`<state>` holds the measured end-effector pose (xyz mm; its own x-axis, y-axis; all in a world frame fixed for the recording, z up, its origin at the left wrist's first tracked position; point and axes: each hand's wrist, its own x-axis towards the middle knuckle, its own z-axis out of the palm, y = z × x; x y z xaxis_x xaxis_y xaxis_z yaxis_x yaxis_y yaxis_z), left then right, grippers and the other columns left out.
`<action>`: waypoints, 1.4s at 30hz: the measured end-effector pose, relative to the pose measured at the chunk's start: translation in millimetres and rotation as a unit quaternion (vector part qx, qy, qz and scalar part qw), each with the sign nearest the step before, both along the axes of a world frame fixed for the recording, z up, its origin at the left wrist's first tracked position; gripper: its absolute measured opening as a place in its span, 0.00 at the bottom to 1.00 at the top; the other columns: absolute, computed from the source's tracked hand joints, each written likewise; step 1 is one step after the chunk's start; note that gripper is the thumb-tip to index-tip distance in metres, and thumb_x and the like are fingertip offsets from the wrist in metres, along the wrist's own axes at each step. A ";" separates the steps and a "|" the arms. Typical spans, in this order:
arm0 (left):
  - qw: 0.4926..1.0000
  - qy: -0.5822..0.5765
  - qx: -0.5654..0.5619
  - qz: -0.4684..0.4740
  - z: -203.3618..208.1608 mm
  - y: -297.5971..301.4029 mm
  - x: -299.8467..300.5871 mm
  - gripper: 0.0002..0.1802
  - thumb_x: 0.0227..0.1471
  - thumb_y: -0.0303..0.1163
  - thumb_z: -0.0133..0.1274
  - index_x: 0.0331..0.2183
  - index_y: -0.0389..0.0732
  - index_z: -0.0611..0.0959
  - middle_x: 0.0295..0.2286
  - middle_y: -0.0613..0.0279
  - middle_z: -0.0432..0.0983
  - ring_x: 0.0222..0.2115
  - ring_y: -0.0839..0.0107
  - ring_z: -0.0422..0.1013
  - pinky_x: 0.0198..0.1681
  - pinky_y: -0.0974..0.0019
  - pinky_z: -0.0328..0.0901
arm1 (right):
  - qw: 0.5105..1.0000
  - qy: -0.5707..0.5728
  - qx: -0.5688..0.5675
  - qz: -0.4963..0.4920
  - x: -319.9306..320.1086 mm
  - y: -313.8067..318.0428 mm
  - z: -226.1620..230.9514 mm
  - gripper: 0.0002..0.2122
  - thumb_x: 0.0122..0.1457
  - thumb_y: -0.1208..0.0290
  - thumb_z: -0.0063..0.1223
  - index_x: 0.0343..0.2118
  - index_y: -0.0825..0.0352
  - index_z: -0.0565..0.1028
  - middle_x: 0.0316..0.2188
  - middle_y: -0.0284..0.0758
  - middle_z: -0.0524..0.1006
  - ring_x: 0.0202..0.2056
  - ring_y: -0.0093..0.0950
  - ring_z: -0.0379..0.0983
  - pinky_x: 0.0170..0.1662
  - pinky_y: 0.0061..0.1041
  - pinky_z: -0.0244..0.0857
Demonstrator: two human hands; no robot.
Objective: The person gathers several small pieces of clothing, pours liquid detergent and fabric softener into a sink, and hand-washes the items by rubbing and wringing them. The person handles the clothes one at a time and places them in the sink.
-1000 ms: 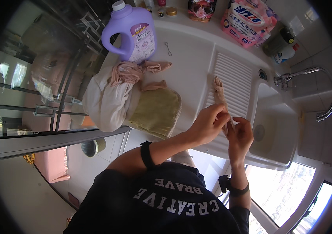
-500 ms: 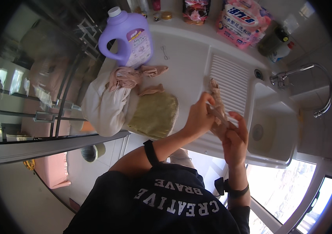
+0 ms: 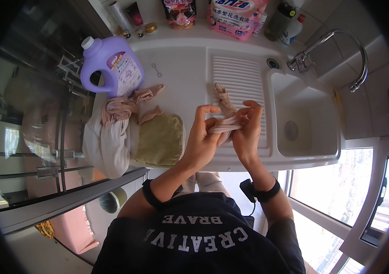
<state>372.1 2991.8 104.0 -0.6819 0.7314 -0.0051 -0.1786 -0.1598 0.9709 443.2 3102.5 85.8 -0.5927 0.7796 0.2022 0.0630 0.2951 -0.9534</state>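
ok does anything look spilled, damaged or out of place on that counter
Nothing looks spilled or damaged. Only a small grey double-looped object looks slightly stray, lying alone on the white counter, apart from the purple plastic jug and the crumpled pink cloth beside it.

A lilac plastic jug with a white cap stands near a round gold-lidded jar. A pink printed pouch stands left of a dark bottle; a curved chrome tap rises farther right.
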 end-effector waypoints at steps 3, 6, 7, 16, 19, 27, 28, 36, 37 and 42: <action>0.993 0.060 -0.096 -0.042 6.5 -5.7 -4.0 0.19 0.48 0.18 0.48 0.42 0.39 0.63 0.20 0.61 0.71 0.20 0.75 0.67 0.27 0.72 0.62 | 0.999 0.010 0.037 0.001 4.8 0.4 5.0 0.23 0.40 0.95 0.41 0.42 0.68 0.64 0.29 0.37 0.72 0.28 0.28 0.69 0.31 0.25 0.64; 0.978 0.135 -0.159 0.006 7.9 -4.5 -4.1 0.22 0.42 0.17 0.51 0.41 0.39 0.63 0.16 0.61 0.69 0.16 0.74 0.64 0.24 0.70 0.60 | 0.998 0.043 0.029 0.036 15.3 -7.1 12.4 0.22 0.41 0.96 0.42 0.41 0.70 0.65 0.32 0.37 0.71 0.32 0.28 0.69 0.35 0.25 0.66; 0.976 0.140 -0.165 0.026 7.7 -3.2 -4.6 0.23 0.41 0.17 0.52 0.40 0.40 0.64 0.15 0.61 0.68 0.15 0.74 0.62 0.22 0.69 0.59 | 0.996 0.064 0.038 0.042 17.3 -11.5 15.2 0.21 0.42 0.96 0.42 0.41 0.70 0.65 0.32 0.37 0.71 0.33 0.27 0.69 0.36 0.24 0.66; 0.984 0.059 -0.155 0.064 4.7 1.7 -2.0 0.17 0.42 0.16 0.51 0.37 0.40 0.70 0.12 0.68 0.66 0.15 0.81 0.60 0.19 0.73 0.52 | 0.977 0.090 -0.160 0.111 26.6 -30.1 34.8 0.21 0.50 0.92 0.39 0.48 0.69 0.60 0.28 0.35 0.71 0.33 0.22 0.68 0.38 0.20 0.63; 0.991 -0.022 -0.134 0.020 4.2 -0.5 -0.5 0.13 0.45 0.17 0.51 0.36 0.39 0.72 0.13 0.69 0.67 0.15 0.84 0.60 0.19 0.75 0.52 | 0.970 0.062 -0.195 0.134 28.3 -26.4 34.2 0.18 0.52 0.90 0.41 0.46 0.67 0.61 0.25 0.33 0.70 0.31 0.20 0.68 0.35 0.17 0.61; 0.985 -0.153 -0.073 0.040 -0.7 -2.2 0.0 0.13 0.49 0.17 0.49 0.39 0.37 0.69 0.18 0.68 0.67 0.19 0.82 0.63 0.22 0.76 0.59 | 0.994 -0.014 -0.028 0.105 25.7 -23.3 19.9 0.23 0.44 0.90 0.53 0.44 0.66 0.62 0.14 0.27 0.65 0.18 0.18 0.61 0.23 0.18 0.56; 0.987 -0.128 -0.078 0.052 -2.2 -2.2 0.9 0.14 0.49 0.17 0.49 0.39 0.38 0.68 0.20 0.67 0.68 0.19 0.82 0.64 0.22 0.76 0.60 | 0.994 -0.024 0.037 0.096 25.2 -22.1 16.9 0.23 0.43 0.90 0.53 0.43 0.67 0.62 0.14 0.28 0.64 0.17 0.20 0.60 0.23 0.19 0.56; 0.990 0.004 -0.067 0.124 -17.0 4.3 6.2 0.16 0.53 0.21 0.48 0.44 0.40 0.67 0.40 0.59 0.66 0.37 0.75 0.65 0.38 0.72 0.65 | 0.979 -0.059 0.197 0.010 13.5 0.2 3.3 0.29 0.38 0.94 0.47 0.47 0.68 0.62 0.20 0.34 0.67 0.22 0.26 0.63 0.25 0.22 0.58; 0.988 0.005 -0.065 0.140 -17.7 5.4 4.5 0.16 0.53 0.21 0.48 0.45 0.40 0.67 0.40 0.59 0.66 0.38 0.74 0.65 0.39 0.71 0.65 | 0.970 -0.024 0.243 -0.009 9.8 2.0 4.9 0.32 0.35 0.94 0.47 0.50 0.68 0.62 0.24 0.37 0.68 0.24 0.32 0.66 0.27 0.28 0.61; 0.979 -0.162 -0.020 0.124 -16.1 6.5 -1.7 0.16 0.53 0.21 0.48 0.45 0.38 0.66 0.38 0.57 0.69 0.38 0.71 0.69 0.37 0.71 0.68 | 0.985 0.125 0.069 0.102 10.3 -18.4 25.0 0.29 0.45 0.91 0.47 0.52 0.67 0.58 0.26 0.35 0.70 0.27 0.25 0.65 0.33 0.24 0.60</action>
